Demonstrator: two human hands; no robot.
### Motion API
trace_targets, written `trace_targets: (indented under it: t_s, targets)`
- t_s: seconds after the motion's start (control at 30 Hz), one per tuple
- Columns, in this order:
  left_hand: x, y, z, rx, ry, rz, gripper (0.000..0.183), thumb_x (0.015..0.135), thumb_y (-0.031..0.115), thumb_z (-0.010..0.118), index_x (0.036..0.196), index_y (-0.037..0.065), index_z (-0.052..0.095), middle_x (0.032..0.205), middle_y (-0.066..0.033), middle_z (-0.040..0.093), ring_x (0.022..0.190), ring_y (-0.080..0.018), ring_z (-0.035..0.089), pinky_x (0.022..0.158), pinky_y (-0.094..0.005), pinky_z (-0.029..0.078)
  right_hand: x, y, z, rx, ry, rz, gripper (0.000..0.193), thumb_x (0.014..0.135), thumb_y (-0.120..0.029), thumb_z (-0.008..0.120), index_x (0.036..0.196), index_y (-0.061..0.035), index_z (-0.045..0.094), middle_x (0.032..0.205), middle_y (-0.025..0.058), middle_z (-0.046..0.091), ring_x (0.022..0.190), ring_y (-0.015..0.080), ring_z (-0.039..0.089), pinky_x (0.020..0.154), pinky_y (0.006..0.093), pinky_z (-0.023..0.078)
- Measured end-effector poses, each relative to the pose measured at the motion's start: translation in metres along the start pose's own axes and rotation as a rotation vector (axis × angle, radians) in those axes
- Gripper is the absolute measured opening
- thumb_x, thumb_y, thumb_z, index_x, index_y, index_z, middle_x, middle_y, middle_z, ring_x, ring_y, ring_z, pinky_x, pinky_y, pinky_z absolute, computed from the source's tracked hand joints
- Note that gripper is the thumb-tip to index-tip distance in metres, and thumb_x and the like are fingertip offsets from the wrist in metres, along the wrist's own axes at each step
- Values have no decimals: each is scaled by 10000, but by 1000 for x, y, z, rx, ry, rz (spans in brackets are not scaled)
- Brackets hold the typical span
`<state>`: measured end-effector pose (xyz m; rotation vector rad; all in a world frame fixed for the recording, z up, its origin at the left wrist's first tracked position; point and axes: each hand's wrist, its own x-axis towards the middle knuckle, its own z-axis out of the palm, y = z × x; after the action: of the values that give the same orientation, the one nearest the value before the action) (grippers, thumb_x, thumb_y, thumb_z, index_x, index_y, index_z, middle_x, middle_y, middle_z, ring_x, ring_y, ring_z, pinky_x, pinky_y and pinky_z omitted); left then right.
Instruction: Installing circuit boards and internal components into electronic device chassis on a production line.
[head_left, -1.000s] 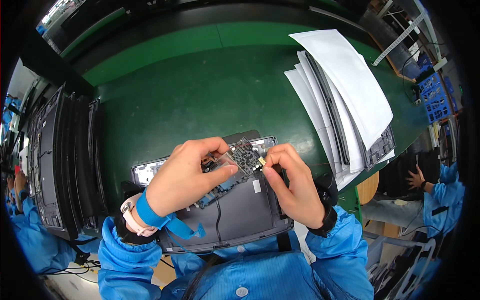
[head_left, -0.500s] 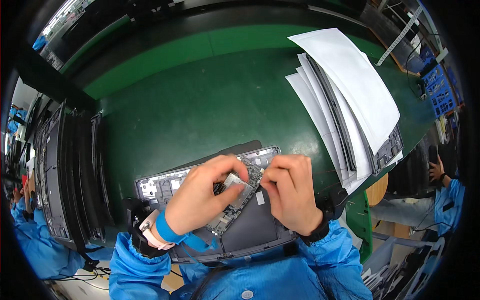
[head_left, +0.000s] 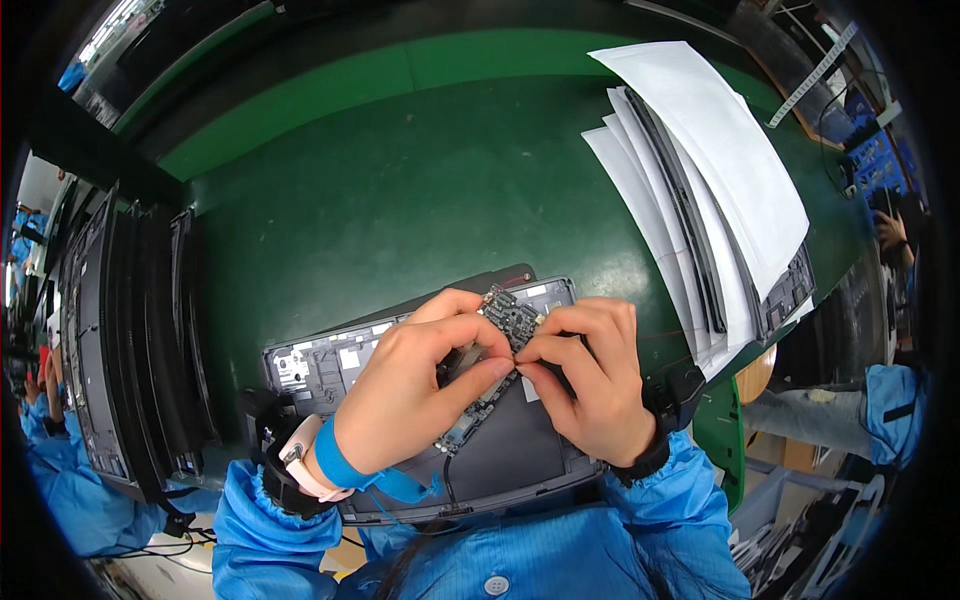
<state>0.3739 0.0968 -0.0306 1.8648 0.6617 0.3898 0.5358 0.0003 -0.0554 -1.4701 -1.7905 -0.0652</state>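
Note:
A dark circuit board [head_left: 511, 314] packed with small parts is held at a slant above an open laptop casing [head_left: 515, 460]. My left hand [head_left: 405, 385] grips the board, its index finger and thumb bent over the middle and hiding much of it. At the board's right edge my right hand [head_left: 597, 390] is closed in a pinch, its thumb and index finger meeting beside my left fingertips. Whatever sits in that pinch is too small or too hidden to make out. A thin dark cable [head_left: 449, 482] runs from the board's lower end down over the casing.
Laptop casings interleaved with white sheets [head_left: 720, 160] are stacked at the right. More dark casings [head_left: 125, 330] stand on edge in a row at the left. Beneath everything lies a green tabletop [head_left: 400, 190]. At the far right, another person's hand [head_left: 890, 230] is visible.
My right fingers have moved left and slightly down along the board's edge, now meeting my left fingertips. The dark cable below the board has come into sight. The whole view has shifted slightly.

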Motion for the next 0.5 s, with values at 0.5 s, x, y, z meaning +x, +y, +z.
trace_targets:
  t_s: [0.5]
  targets:
    - [-5, 11, -5, -216, 15, -75, 176, 790, -51, 630, 951, -3, 579, 935, -70, 570, 794, -118, 603, 662, -241, 456, -3, 1, -2, 101, 93, 144, 265, 616, 3, 696, 837, -90, 583, 949, 41, 541, 915, 261, 492, 787, 368, 339]
